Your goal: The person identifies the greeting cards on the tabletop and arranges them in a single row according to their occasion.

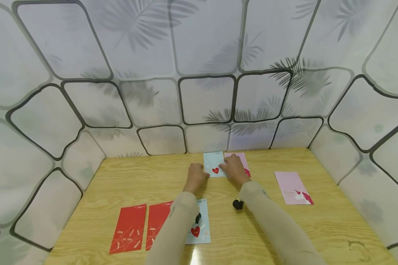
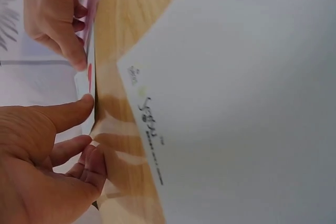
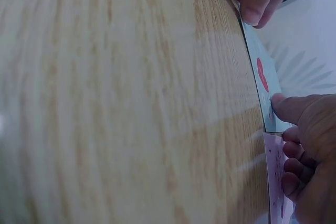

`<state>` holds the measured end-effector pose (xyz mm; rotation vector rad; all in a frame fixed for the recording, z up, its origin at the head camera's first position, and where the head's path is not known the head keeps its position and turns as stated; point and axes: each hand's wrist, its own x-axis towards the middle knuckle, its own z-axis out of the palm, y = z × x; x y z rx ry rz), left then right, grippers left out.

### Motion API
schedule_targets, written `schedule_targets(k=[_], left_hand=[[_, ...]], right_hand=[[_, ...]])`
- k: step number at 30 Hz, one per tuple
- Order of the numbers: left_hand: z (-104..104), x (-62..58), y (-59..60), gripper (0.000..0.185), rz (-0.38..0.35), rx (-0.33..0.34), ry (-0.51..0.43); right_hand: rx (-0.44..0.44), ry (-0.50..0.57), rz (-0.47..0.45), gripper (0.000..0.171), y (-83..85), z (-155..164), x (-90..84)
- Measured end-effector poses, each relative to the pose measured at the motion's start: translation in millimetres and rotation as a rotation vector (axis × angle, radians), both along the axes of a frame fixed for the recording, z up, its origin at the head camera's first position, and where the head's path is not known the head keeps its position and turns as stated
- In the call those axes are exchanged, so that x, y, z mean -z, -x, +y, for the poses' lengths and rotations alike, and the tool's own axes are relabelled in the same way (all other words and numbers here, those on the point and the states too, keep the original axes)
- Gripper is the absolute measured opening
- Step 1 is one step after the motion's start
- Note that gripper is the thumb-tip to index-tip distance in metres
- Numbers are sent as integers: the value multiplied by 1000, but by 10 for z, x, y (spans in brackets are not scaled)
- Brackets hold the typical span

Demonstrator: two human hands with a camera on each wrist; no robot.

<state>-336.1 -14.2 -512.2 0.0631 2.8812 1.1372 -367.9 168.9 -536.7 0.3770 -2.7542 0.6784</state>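
Observation:
A light blue card [image 1: 213, 162] with a red heart lies at the back of the table. At its lower left edge, my left hand [image 1: 197, 177] touches it with the thumb; the fingers bend loosely beside the edge. My right hand [image 1: 235, 170] rests its thumb on the card's right side. The right fingers bend over a pink card [image 1: 240, 157], which lies right beside the blue one and is partly hidden by that hand. In the right wrist view, the blue card [image 3: 266, 72] and pink card [image 3: 274, 166] lie edge to edge.
Two red cards, the left one [image 1: 128, 228] and the right one [image 1: 157, 221], lie front left. Another light blue card [image 1: 202, 235] is partly under my left forearm. A pink unicorn card [image 1: 293, 187] lies at right. Patterned cloth [image 1: 205, 99] encloses the wooden table [image 1: 146, 176].

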Motion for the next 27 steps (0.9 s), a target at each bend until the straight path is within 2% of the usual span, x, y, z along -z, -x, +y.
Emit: schedule_targets(k=[4, 12, 19, 24, 27], left_hand=[[14, -42, 6, 39, 9, -5, -33], [31, -93, -1, 41, -57, -55, -135], [14, -38, 40, 43, -95, -101, -239], [31, 2, 73, 34, -68, -89, -277], [55, 6, 65, 36, -54, -96, -300]], right_hand=[[7, 13, -9, 41, -3, -4, -14], [20, 26, -49, 45, -10, -7, -8], [25, 55, -72, 50, -30, -23, -37], [23, 55, -74, 48, -39, -30, -64], [30, 30, -78, 44, -36, -22, -50]])
